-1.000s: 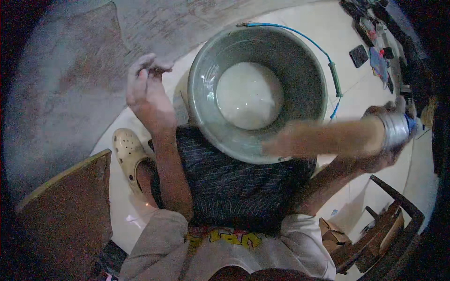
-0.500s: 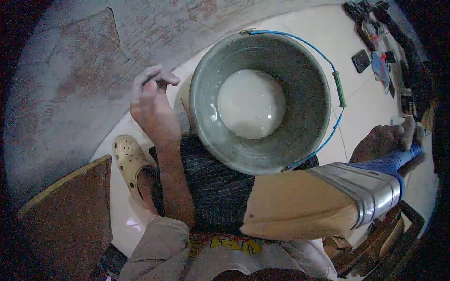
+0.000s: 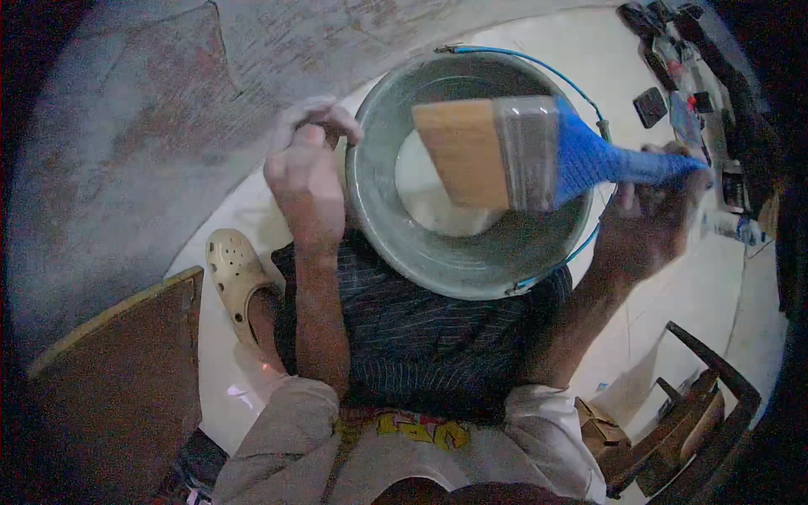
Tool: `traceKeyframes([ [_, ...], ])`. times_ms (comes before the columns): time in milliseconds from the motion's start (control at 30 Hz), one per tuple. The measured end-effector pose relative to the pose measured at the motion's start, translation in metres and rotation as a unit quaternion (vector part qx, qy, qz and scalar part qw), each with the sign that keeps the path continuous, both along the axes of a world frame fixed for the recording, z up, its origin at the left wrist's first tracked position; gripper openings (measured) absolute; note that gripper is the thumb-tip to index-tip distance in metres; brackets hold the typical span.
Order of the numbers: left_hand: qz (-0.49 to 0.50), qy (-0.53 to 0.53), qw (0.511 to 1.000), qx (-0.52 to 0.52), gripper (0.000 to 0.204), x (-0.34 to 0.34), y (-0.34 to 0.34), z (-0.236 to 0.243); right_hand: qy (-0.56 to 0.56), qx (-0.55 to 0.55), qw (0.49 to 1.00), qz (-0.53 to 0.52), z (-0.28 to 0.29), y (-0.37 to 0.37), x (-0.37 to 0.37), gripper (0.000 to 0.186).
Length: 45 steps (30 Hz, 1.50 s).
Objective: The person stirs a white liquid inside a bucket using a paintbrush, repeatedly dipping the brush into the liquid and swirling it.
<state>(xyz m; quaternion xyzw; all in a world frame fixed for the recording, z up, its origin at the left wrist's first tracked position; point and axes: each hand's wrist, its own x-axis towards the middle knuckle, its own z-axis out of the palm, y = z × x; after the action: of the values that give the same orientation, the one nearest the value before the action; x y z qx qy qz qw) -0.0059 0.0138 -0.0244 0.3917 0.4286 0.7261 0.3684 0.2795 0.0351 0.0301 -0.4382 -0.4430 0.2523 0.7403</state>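
Observation:
A wide paintbrush (image 3: 459, 156) with tan bristles, a metal band and a blue handle is held sideways over the grey bucket (image 3: 450, 269), slightly blurred. My right hand (image 3: 648, 215) grips its handle at the right. Pale liquid (image 3: 421, 198) lies in the bucket's bottom, partly hidden by the bristles. The bucket's blue wire handle (image 3: 539, 63) arches around its right side. My left hand (image 3: 307, 172), whitish at the fingers, is curled just beside the bucket's left rim; what it holds, if anything, I cannot make out.
A mottled grey surface (image 3: 143, 126) fills the upper left. Beside my left leg are a beige clog (image 3: 236, 269) and a brown board (image 3: 109, 362). Several small items (image 3: 652, 105) lie at upper right on the pale tiles (image 3: 656, 295). A dark wooden frame (image 3: 707, 379) stands at lower right.
The brush has swung from low right, near my lap, up over the bucket, its bristles pointing left. My left hand has shifted slightly right, toward the rim.

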Motion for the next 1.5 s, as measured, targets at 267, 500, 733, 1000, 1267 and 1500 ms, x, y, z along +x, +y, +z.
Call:
traceKeyframes([
  [267, -0.043, 0.055, 0.997, 0.014, 0.025, 0.005, 0.0, 0.003, 0.077, -0.114, 0.987, 0.083, -0.015, 0.014, -0.032, 0.03],
  [500, -0.052, 0.154, 0.987, 0.018, 0.023, 0.018, 0.002, 0.006, -0.106, -0.057, 0.993, 0.004, -0.024, 0.022, -0.041, 0.025],
  [733, -0.05, 0.26, 0.964, -0.029, 0.021, 0.02, 0.003, 0.005, -0.398, -0.149, 0.902, 0.072, -0.025, 0.017, -0.048, 0.025],
  [1000, -0.038, 0.3, 0.953, 0.02, 0.026, 0.018, 0.002, 0.007, -0.519, -0.16, 0.839, 0.035, -0.016, 0.01, -0.06, 0.025],
  [1267, 0.006, 0.32, 0.941, 0.108, 0.043, 0.01, 0.005, 0.009, -0.519, -0.223, 0.813, 0.142, -0.016, 0.011, -0.064, 0.024],
  [1500, -0.015, 0.3, 0.949, 0.097, 0.041, 0.009, 0.004, 0.005, -0.455, -0.217, 0.792, 0.343, -0.02, 0.009, -0.063, 0.044],
])
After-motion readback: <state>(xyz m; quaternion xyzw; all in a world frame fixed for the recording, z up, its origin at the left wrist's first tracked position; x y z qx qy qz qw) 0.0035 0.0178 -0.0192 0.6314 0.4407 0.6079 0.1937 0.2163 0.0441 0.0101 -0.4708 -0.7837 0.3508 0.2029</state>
